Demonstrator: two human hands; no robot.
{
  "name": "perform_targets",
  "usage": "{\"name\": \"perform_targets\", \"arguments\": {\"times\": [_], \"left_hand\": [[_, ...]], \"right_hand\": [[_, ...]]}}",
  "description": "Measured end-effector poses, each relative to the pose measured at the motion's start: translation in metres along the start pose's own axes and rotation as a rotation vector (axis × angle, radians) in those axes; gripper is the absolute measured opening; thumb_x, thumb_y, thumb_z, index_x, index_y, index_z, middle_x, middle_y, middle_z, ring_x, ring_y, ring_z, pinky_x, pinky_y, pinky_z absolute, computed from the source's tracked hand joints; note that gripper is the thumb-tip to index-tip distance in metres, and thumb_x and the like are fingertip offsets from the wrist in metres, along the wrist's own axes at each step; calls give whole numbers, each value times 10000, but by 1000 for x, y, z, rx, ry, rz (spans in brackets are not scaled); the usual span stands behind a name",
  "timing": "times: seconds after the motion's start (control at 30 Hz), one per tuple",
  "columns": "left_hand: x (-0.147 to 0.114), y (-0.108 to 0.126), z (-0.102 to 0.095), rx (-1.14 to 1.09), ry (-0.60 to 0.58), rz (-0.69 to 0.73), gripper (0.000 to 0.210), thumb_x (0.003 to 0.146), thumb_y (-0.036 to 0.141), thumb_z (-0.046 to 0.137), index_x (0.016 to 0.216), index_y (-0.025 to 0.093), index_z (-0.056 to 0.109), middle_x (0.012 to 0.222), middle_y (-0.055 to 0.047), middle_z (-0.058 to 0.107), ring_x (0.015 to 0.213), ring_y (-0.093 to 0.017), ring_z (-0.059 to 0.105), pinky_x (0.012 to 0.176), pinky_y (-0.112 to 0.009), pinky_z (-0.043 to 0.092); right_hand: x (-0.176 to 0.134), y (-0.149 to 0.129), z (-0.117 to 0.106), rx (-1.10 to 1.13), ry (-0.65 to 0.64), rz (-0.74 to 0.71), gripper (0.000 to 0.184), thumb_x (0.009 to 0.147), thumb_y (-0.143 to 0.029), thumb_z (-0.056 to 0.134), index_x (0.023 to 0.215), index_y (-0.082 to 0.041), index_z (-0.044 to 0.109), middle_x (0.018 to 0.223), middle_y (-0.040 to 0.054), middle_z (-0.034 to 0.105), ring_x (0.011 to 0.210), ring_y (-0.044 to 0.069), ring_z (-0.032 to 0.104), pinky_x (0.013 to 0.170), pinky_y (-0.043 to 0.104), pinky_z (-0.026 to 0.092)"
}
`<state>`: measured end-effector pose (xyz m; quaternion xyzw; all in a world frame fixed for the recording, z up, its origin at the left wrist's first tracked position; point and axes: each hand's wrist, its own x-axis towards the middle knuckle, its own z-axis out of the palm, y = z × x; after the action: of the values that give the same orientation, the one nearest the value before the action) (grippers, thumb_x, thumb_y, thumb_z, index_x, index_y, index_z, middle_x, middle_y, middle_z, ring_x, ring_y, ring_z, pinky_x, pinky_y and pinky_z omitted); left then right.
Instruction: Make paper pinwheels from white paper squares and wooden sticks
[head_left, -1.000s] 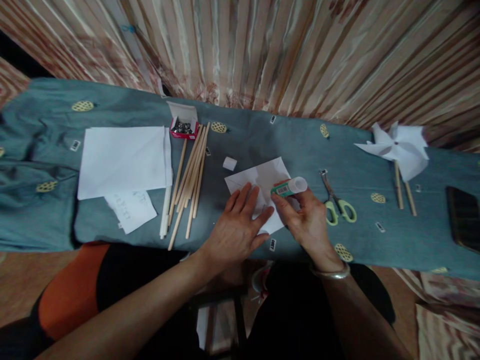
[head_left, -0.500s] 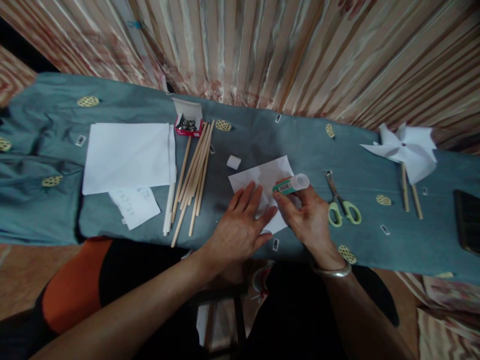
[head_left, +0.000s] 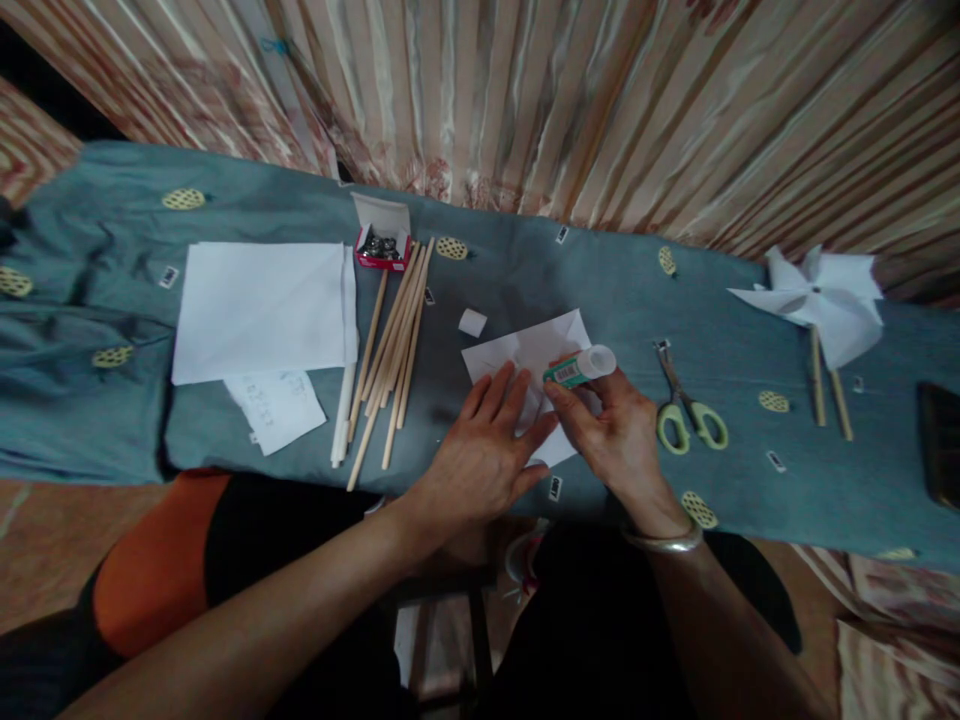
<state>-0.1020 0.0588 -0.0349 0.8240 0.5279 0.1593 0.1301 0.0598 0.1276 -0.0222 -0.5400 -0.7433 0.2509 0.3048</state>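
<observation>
A creased white paper square [head_left: 551,340] lies in front of me on the patterned cloth. My left hand [head_left: 491,445] rests flat on it, fingers spread. In my right hand [head_left: 619,430] is a glue stick [head_left: 581,368] with a green label, tilted over the paper; its clear end points up and to the right. The tip against the paper is hidden by my fingers. A small white cap [head_left: 472,322] stands beyond the paper on the left. Scissors [head_left: 686,405] with green handles lie open to the right of my right hand.
Left of my hands are wooden sticks [head_left: 390,350], a red box of metal pins [head_left: 382,240], stacked white sheets [head_left: 262,310] and a paper scrap [head_left: 281,410]. A white paper pinwheel [head_left: 821,300] lies at far right, near a dark object [head_left: 941,440]. A pleated curtain [head_left: 487,100] hangs behind the table.
The view has shifted slightly, so the table things appear a little further right. Both hands stay almost in place, the right still gripping the glue stick.
</observation>
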Motion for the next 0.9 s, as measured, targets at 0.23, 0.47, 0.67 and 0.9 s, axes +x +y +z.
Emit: {"name": "perform_targets", "arguments": {"times": [0.23,0.47,0.67,0.9], "left_hand": [[0,0,0,-3,4,1,579,892,528,538,1389,241,457,1589,-146,250,1474,-383,151,1152,-581,232],[1,1,-3,7,-29,-6,610,873,525,571,1388,221,452,1575,-167,269,1464,-412,164,1145,-590,243],[1,0,-4,5,-27,-1,596,884,536,544,1386,230,451,1583,-150,260,1468,-396,166,1150,-593,238],[1,0,-3,11,-28,-3,633,862,516,592,1403,230,429,1582,-162,256,1466,-402,167,1147,-598,241]], "right_hand": [[1,-1,-1,-8,-30,-18,280,838,-457,636,1001,-229,649,924,64,716,821,250,672,716,380,528],[2,-4,-5,-10,-81,-46,259,849,-443,627,962,-211,646,877,59,701,728,215,651,639,334,506],[3,-7,-9,-12,-123,-54,244,849,-430,622,962,-215,640,843,53,697,737,219,655,632,327,509],[2,-6,-12,-21,-126,-73,239,847,-412,628,966,-205,635,847,60,703,752,228,666,635,327,513]]}}
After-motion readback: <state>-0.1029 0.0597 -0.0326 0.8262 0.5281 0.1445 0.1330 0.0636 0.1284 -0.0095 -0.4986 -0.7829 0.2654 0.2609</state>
